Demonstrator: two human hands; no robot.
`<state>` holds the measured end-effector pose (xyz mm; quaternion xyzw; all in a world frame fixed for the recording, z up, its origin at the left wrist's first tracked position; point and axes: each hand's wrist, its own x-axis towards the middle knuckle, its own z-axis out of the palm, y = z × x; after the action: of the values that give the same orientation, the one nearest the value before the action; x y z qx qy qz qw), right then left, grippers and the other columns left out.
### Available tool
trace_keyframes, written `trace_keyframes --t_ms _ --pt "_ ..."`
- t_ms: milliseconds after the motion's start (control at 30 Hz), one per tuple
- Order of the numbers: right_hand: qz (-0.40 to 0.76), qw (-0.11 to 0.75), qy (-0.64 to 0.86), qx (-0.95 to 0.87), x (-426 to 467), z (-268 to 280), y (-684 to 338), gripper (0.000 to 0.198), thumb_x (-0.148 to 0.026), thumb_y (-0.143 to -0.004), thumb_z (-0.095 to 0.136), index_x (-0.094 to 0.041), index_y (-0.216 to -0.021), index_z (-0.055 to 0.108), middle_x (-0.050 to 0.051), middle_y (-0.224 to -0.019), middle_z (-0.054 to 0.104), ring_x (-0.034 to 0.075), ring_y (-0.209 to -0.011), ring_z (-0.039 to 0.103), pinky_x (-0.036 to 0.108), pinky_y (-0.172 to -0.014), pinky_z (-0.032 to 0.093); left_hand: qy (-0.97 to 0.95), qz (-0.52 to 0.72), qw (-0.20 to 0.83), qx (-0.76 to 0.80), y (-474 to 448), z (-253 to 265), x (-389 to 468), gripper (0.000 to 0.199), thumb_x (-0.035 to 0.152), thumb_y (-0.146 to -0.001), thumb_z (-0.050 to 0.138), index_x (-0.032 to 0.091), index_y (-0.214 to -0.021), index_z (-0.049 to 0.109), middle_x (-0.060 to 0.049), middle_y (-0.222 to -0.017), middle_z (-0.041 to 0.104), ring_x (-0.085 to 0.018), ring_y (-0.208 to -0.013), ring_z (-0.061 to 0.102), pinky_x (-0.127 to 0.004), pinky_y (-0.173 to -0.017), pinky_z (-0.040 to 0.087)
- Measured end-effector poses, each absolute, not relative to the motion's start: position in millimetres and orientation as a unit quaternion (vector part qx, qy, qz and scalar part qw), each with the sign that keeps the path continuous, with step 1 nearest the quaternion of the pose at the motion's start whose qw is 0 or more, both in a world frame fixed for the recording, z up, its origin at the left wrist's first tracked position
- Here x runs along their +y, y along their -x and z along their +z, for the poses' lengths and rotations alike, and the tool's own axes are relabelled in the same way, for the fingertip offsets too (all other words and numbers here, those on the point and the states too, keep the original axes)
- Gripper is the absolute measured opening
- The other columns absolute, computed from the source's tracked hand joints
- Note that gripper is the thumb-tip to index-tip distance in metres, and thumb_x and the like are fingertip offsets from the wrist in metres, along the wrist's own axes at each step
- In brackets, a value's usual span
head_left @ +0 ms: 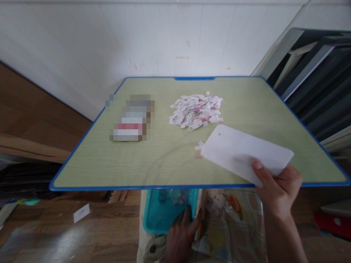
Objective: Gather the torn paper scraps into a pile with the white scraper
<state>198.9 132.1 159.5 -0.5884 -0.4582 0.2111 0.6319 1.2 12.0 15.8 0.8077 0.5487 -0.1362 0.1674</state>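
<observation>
White card (pixel 246 153) clamped in right hand (pixel 278 191), thumb uppermost, over table (pixel 90 160), at four o'clock from paper scraps (pixel 196 111). Left hand (pixel 179 235) well apart, below table level, at five o'clock of turquoise tray (pixel 155 219); its grip cannot be determined.
</observation>
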Motion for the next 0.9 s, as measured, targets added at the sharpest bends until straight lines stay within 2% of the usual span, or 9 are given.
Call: trace_keyframes --t_ms 100,267,467,600,700,767,900 --pt "0.274 0.583 0.588 -0.488 129 158 -202 0.012 -0.019 -0.063 0.067 -0.014 -0.073 0.063 -0.002 -0.053 0.055 0.007 -0.042 0.044 0.019 -0.038 0.033 -0.808 -0.13 0.167 0.55 -1 18 12 0.072 0.006 -0.075 0.042 0.035 -0.131 0.006 -0.015 -0.127 0.041 -0.025 -0.104 0.049 -0.037 -0.076 0.045" --pt "0.209 0.661 0.574 -0.435 129 157 -201 0.008 -0.02 -0.066 0.065 -0.015 -0.073 0.063 -0.002 -0.058 0.057 0.007 -0.048 0.047 0.018 -0.042 0.036 -0.798 -0.145 0.175 0.558 -3 23 14 0.073 0.007 -0.074 0.045 0.035 -0.13 0.008 -0.014 -0.127 0.041 -0.024 -0.104 0.049 -0.036 -0.077 0.045" --pt "0.256 0.558 0.591 -0.524 128 160 -202 0.007 -0.019 -0.066 0.064 -0.014 -0.068 0.061 -0.003 -0.049 0.051 0.006 -0.041 0.04 0.018 -0.037 0.031 -0.794 -0.162 0.196 0.552 -3 28 17 0.08 0.004 -0.068 0.049 0.034 -0.131 0.01 -0.015 -0.13 0.039 -0.024 -0.105 0.048 -0.036 -0.08 0.043" --pt "0.282 0.531 0.552 -0.578 125 161 -206 0.004 -0.019 -0.07 0.061 -0.015 -0.072 0.062 -0.002 -0.052 0.054 0.008 -0.042 0.043 0.019 -0.038 0.033 -0.796 -0.154 0.199 0.55 -3 32 18 0.078 0.005 -0.07 0.048 0.034 -0.131 0.008 -0.014 -0.129 0.04 -0.024 -0.105 0.048 -0.036 -0.08 0.043" --pt "0.278 0.495 0.517 -0.641 125 162 -209 0.003 -0.015 -0.068 0.061 -0.017 -0.067 0.062 -0.003 -0.052 0.053 0.007 -0.043 0.043 0.018 -0.038 0.032 -0.798 -0.156 0.197 0.548 -3 30 17 0.077 0.005 -0.071 0.047 0.033 -0.131 0.008 -0.015 -0.128 0.04 -0.025 -0.105 0.048 -0.036 -0.079 0.044" --pt "0.263 0.488 0.505 -0.661 126 164 -209 0.005 -0.014 -0.068 0.061 -0.018 -0.065 0.062 -0.004 -0.051 0.053 0.007 -0.043 0.043 0.017 -0.038 0.032 -0.802 -0.15 0.188 0.546 -2 26 15 0.078 0.004 -0.07 0.047 0.033 -0.131 0.007 -0.016 -0.127 0.042 -0.025 -0.106 0.048 -0.036 -0.077 0.045" --pt "0.223 0.51 0.502 -0.662 131 169 -205 0.012 -0.012 -0.071 0.058 -0.02 -0.079 0.063 -0.003 -0.059 0.059 0.008 -0.047 0.049 0.017 -0.041 0.037 -0.808 -0.125 0.155 0.555 -1 20 12 0.074 0.003 -0.074 0.04 0.035 -0.131 0.004 -0.013 -0.126 0.043 -0.023 -0.104 0.049 -0.035 -0.077 0.044"
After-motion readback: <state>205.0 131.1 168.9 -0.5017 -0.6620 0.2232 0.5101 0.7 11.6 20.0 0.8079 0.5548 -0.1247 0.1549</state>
